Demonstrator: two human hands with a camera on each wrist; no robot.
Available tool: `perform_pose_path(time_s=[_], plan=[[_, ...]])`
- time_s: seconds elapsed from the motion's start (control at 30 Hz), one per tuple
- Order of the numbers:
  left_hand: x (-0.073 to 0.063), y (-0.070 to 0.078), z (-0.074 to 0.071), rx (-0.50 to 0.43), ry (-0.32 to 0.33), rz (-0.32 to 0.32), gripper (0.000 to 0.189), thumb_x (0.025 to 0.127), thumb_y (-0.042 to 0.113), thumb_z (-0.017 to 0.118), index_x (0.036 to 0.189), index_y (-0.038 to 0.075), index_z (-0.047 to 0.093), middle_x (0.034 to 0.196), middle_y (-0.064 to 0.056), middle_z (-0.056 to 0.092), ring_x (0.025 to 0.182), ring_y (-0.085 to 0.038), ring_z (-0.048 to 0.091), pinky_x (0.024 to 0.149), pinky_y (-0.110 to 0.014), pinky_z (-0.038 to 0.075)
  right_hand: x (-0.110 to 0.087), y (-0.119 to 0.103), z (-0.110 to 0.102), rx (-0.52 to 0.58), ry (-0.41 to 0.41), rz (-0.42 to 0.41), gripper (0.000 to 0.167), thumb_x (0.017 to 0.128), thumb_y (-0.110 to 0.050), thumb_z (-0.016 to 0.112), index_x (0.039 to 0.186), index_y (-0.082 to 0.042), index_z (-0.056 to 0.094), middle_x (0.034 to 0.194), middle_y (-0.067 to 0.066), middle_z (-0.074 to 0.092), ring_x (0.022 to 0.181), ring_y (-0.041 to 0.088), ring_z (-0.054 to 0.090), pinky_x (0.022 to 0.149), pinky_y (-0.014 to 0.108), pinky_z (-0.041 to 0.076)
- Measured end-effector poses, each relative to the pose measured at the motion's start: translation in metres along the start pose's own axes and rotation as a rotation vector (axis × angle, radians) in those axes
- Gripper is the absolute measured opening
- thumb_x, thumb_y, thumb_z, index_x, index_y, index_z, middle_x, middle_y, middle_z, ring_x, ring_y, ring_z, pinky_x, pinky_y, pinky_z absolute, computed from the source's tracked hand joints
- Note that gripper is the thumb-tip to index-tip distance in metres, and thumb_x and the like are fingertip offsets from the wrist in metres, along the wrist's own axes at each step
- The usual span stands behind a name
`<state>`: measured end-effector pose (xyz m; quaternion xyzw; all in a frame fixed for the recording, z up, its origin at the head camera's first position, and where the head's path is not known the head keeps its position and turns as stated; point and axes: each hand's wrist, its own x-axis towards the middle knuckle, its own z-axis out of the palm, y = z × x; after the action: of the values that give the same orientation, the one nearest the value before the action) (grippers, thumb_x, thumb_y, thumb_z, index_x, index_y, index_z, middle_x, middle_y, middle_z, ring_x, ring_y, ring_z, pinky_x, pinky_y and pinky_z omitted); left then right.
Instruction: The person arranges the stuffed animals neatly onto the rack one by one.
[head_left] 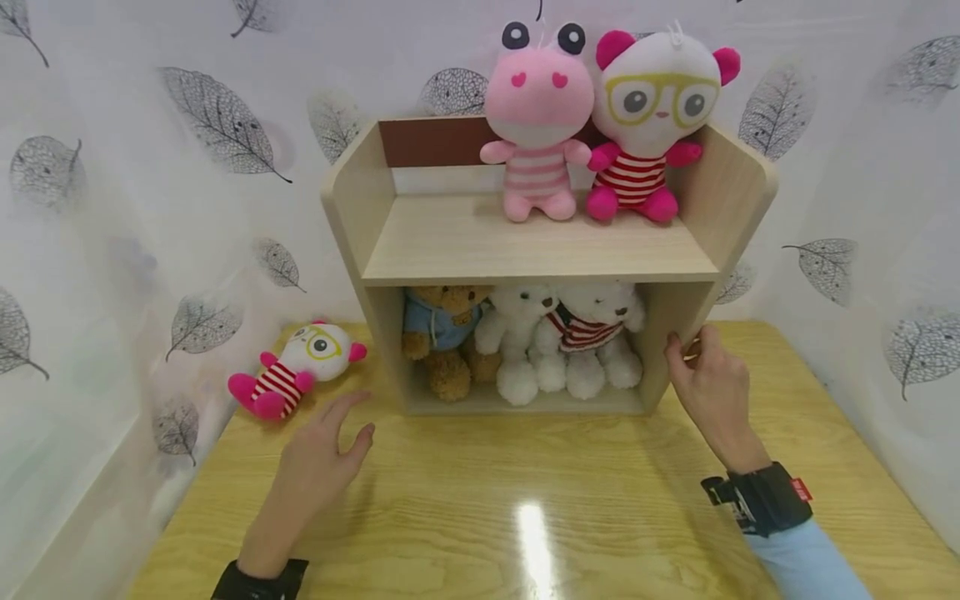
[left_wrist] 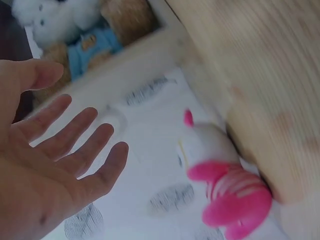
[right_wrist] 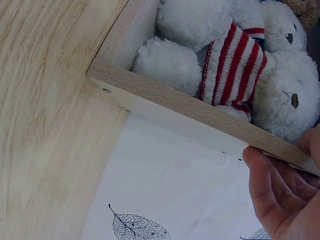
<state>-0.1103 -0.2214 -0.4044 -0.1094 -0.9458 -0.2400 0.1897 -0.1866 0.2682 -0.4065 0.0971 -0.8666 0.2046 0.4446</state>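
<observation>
My right hand (head_left: 712, 387) pinches the front edge of the right side panel of a light wooden shelf (head_left: 540, 250). In the right wrist view, the fingertips (right_wrist: 255, 155) press the panel's outer face, the thumb on the other side. My left hand (head_left: 318, 458) hovers with spread fingers over the table, holding nothing. Just beyond it a plush panda (head_left: 322, 343) with pink limbs and a striped body lies tipped over, left of the shelf. In the lower compartment sit a brown teddy bear (head_left: 447, 333) in a blue hoodie and white plush bears (head_left: 517, 333), one wearing a striped top.
On the upper shelf, a pink plush hippo (head_left: 538, 108) and another plush panda (head_left: 656, 100) with yellow glasses sit side by side towards the right. The wooden table (head_left: 465, 500) ends against a wall (head_left: 112, 250) with leaf prints behind and at both sides.
</observation>
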Motion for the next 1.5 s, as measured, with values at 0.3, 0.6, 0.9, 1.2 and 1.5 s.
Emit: perform_pose_path(time_s=[0.3,0.6,0.9,1.2,1.5], plan=[[0.008,-0.055,-0.023,0.187,0.068,-0.127,0.046,0.089,0.015,0.071,0.131,0.000,0.060,0.122,-0.030,0.063,0.105,-0.053,0.062,0.077,-0.067,0.050,0.001,0.000,0.002,-0.007,-0.015,0.018,0.020,0.094,-0.010,0.065,0.089,0.007,0.055,0.067,0.025,0.066,0.049,0.034,0.064,0.041,0.038,0.042],[0.007,-0.099,-0.026,0.278,-0.009,-0.284,0.048,0.089,0.013,0.068,0.132,-0.004,0.056,0.117,-0.038,0.060,0.091,-0.059,0.061,0.062,-0.067,0.049,0.001,0.002,0.001,-0.012,-0.023,0.034,0.021,0.094,-0.010,0.066,0.089,0.007,0.055,0.068,0.025,0.066,0.048,0.034,0.064,0.041,0.033,0.040],[0.008,-0.113,-0.013,0.254,-0.004,-0.298,0.043,0.093,0.013,0.066,0.131,-0.005,0.056,0.113,-0.036,0.060,0.097,-0.054,0.061,0.071,-0.066,0.050,-0.001,0.000,0.000,-0.005,-0.018,0.033,0.020,0.093,-0.009,0.066,0.089,0.008,0.055,0.067,0.026,0.066,0.048,0.034,0.064,0.041,0.032,0.041],[0.010,-0.096,-0.046,0.270,-0.283,-0.340,0.041,0.092,0.022,0.068,0.120,-0.007,0.062,0.095,-0.026,0.068,0.082,-0.041,0.066,0.065,-0.053,0.052,0.000,-0.001,0.002,0.003,-0.010,0.035,0.020,0.093,-0.008,0.065,0.089,0.008,0.055,0.067,0.025,0.066,0.048,0.034,0.064,0.041,0.032,0.040],[0.031,-0.080,-0.051,0.233,-0.266,-0.283,0.056,0.096,0.034,0.067,0.127,-0.011,0.058,0.115,-0.033,0.066,0.103,-0.051,0.062,0.084,-0.061,0.051,0.000,-0.005,0.002,0.014,0.005,0.050,0.020,0.094,-0.008,0.065,0.092,0.010,0.056,0.069,0.028,0.067,0.052,0.038,0.067,0.045,0.055,0.048]])
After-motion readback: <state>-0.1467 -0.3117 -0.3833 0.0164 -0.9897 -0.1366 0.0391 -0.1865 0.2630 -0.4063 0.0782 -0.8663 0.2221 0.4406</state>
